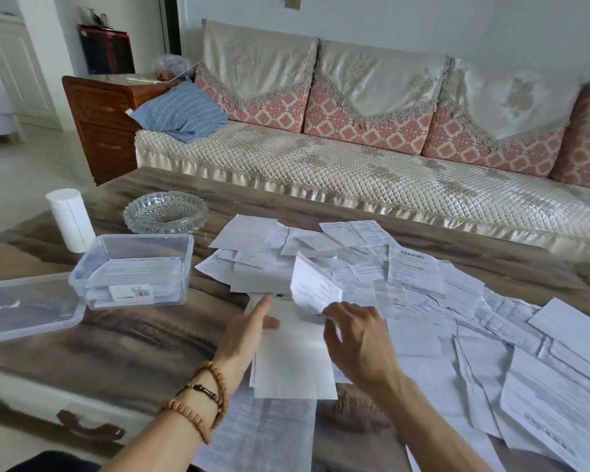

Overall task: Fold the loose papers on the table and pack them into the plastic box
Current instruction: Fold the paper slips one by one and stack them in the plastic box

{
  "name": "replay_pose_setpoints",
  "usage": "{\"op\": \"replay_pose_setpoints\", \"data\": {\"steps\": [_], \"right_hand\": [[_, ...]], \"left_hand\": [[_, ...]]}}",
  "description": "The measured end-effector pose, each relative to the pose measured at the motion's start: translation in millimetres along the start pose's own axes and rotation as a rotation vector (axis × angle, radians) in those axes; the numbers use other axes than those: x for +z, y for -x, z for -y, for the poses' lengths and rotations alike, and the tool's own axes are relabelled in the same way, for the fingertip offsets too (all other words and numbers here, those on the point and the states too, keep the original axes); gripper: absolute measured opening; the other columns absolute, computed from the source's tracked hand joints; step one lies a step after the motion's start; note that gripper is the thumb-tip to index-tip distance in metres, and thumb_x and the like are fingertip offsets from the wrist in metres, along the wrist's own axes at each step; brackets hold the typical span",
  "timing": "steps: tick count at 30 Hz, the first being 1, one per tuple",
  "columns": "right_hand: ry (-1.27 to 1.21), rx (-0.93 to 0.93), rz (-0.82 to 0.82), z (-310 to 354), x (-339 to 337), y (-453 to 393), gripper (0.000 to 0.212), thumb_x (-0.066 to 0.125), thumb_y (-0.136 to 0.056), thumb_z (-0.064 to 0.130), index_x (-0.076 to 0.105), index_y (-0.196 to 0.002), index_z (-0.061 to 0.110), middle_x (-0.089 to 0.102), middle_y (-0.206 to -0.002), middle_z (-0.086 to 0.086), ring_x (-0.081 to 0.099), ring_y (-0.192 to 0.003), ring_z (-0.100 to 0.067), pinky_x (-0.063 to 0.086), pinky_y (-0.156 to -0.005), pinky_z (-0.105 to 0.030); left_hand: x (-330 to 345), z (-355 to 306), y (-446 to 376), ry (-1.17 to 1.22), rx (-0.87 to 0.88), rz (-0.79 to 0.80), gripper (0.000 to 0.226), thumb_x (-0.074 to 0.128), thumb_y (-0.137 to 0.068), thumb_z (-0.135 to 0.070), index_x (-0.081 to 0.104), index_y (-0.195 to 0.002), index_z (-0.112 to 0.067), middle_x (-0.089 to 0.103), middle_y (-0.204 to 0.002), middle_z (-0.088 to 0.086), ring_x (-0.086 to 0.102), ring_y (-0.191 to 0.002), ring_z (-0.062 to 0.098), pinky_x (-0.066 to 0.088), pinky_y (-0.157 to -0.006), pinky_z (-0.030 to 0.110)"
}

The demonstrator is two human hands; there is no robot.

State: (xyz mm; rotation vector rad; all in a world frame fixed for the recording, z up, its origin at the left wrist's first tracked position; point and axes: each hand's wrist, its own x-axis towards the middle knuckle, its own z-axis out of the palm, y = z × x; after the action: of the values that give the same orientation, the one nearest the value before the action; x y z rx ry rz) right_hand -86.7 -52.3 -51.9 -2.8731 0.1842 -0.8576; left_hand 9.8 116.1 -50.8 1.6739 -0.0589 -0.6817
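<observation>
A white sheet [292, 356] lies on the table in front of me, its far end [312, 284] curled up and over. My left hand [249, 332] rests with straight fingers on the sheet's left edge, thumb on the paper. My right hand [358, 332] pinches the lifted far end between thumb and fingers. Several loose printed papers [406, 277] spread over the table's middle and right. The clear plastic box [135, 270] stands to the left with folded papers inside.
The box's clear lid [24, 306] lies at the left edge. A glass ashtray [166, 212] and a white paper roll [70, 219] stand behind the box. A sofa [372, 165] runs along the table's far side. More papers [556, 403] hang over the near right edge.
</observation>
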Motion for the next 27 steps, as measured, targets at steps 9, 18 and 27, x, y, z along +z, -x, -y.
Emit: {"op": "replay_pose_setpoints", "data": {"steps": [9,18,27], "right_hand": [[-0.044,0.768,0.298,-32.2,-55.9,52.5,0.081,0.063,-0.079,0.065,0.041,-0.142,0.018,0.046,-0.142,-0.007,0.042,-0.130,-0.026,0.039,-0.102,-0.040],[0.076,0.826,0.683,-93.7,-63.7,67.1,0.096,0.080,-0.055,0.070,0.046,-0.131,0.022,0.055,-0.129,-0.001,0.049,-0.120,-0.025,0.041,-0.095,-0.040],[-0.440,0.580,0.511,-106.4,-100.5,51.7,0.021,0.067,-0.084,0.017,0.059,-0.079,-0.001,0.052,-0.069,-0.003,0.048,-0.068,-0.017,0.036,-0.065,-0.033]], "left_hand": [[39.1,10.2,21.3,-0.298,0.177,0.008,0.004,0.068,-0.085,-0.018,0.071,-0.083,-0.015,0.074,-0.084,0.001,0.070,-0.080,0.019,0.058,-0.071,0.033],[52.6,12.1,45.0,-0.260,0.284,0.109,0.058,0.060,-0.091,-0.006,0.028,-0.127,-0.038,0.052,-0.101,-0.021,0.055,-0.083,0.000,0.043,-0.051,0.007],[35.3,10.6,41.3,-0.333,0.321,-0.017,0.049,0.049,-0.090,0.001,0.037,-0.118,-0.037,0.061,-0.087,-0.006,0.057,-0.060,0.015,0.041,-0.039,0.018]]}}
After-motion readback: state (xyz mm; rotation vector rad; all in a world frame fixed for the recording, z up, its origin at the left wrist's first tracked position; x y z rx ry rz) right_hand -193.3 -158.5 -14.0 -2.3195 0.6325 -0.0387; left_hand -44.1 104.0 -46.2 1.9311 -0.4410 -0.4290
